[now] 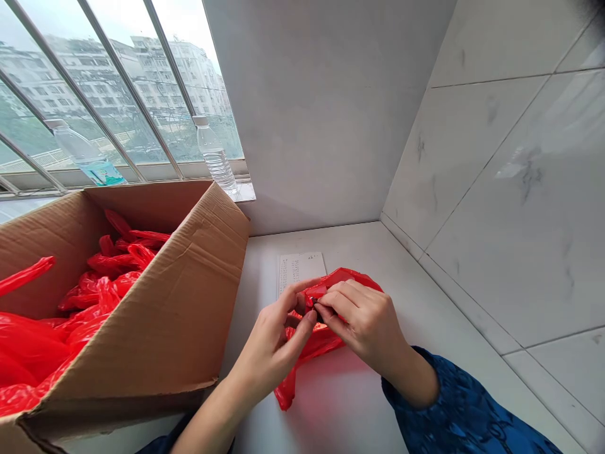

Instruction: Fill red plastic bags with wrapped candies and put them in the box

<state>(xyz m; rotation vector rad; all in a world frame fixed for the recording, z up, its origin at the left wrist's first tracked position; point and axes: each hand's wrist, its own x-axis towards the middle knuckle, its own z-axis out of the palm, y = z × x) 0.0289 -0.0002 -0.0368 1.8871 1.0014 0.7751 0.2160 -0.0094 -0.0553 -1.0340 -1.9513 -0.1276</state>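
A red plastic bag (321,343) lies loosely on the white surface, its mouth spread beneath my fingers. Over it, my right hand (366,318) is closed in a pinch on a small dark and red item (314,302), mostly covered by the fingertips. From the other side, my left hand (271,343) curls its thumb and fingers around the same small item, also touching the bag. What exactly the item is I cannot make out. Something pale orange shows inside the bag, just under the fingertips.
An open cardboard box (189,290) holding several red plastic bags (111,277) stands at the left. Behind the hands lies a white printed card (301,265). Two plastic bottles, a label-less one (216,157) and a blue-labelled one (87,151), stand by the barred window. Tiled wall (510,189) borders the right.
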